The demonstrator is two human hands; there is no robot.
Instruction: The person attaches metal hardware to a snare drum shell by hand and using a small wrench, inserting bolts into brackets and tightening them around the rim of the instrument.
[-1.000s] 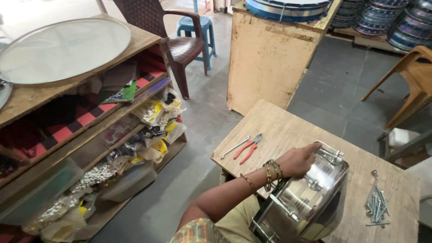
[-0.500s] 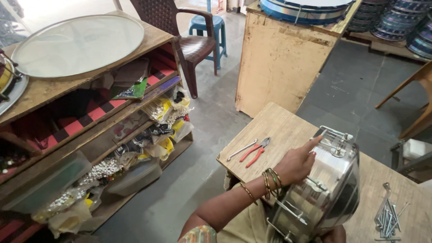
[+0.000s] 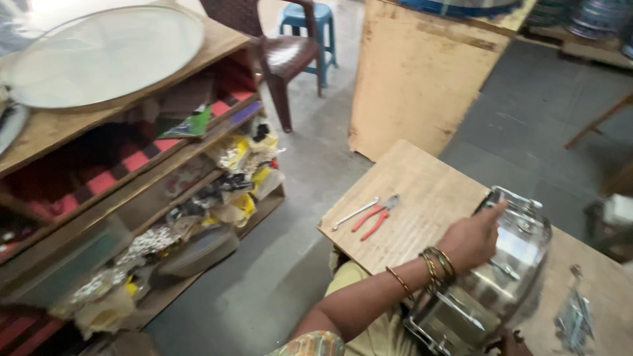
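Chrome drum shell (image 3: pixel 491 290): shiny metal cylinder with side lugs, tipped on its edge at the near right of a small wooden worktable (image 3: pixel 422 191), leaning toward the seated person. Left hand (image 3: pixel 471 238): laid against the upper side of the shell, forefinger stretched toward the rim, not clenched around anything; several bangles (image 3: pixel 435 267) at the wrist. Right hand (image 3: pixel 508 344): only a sliver shows under the shell at the bottom edge; its grip cannot be told. Red-handled pliers (image 3: pixel 374 216) and a slim metal wrench (image 3: pixel 355 213): lying side by side on the table's left part, well apart from the shell. Loose metal screws (image 3: pixel 572 315): heaped on the table just right of the shell. Wooden shelving (image 3: pixel 132 198) with packets: across the aisle, left.
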